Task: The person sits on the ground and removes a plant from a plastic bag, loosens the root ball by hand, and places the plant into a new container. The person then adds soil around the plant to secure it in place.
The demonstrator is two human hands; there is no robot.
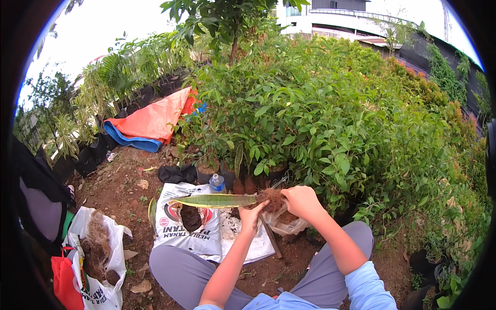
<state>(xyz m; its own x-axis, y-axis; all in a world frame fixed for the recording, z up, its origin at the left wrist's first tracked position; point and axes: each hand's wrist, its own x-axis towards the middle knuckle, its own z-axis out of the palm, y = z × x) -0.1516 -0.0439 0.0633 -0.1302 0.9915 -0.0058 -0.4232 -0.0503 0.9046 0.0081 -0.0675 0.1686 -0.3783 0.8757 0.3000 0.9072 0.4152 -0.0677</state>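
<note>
Brown fibre [270, 198] sits bunched between the two hands, at the right-hand end of a long green leaf [214, 201] with pale yellow edges. The right hand [299, 200] pinches the far side of the clump, its grip narrow; where its fingertips end is lost in the strands. The left hand [251, 215] holds the base of the leaf from below, thumb and fingers close to the clump. Whether the leaf goes on inside the fibre cannot be told, since the tangle covers that join.

The leaf stretches leftward over a white bag [178, 235], hiding part of its upper side; dark soil [191, 219] shows through an opening in it. Just below the fibre, a clear plastic bag [295, 227] is partly covered by the right hand and forearm, so its contents are only partly visible. A stick [272, 239] slants beside it, its upper end hard to make out near the left hand. Behind the leaf stands a bottle [217, 183], next to dark cloth [176, 174] too crumpled to identify. Leafy bushes [320, 124] mostly hide the pots beneath them. On the left, the picture's dark rim closes in near a red bag [66, 281].
</note>
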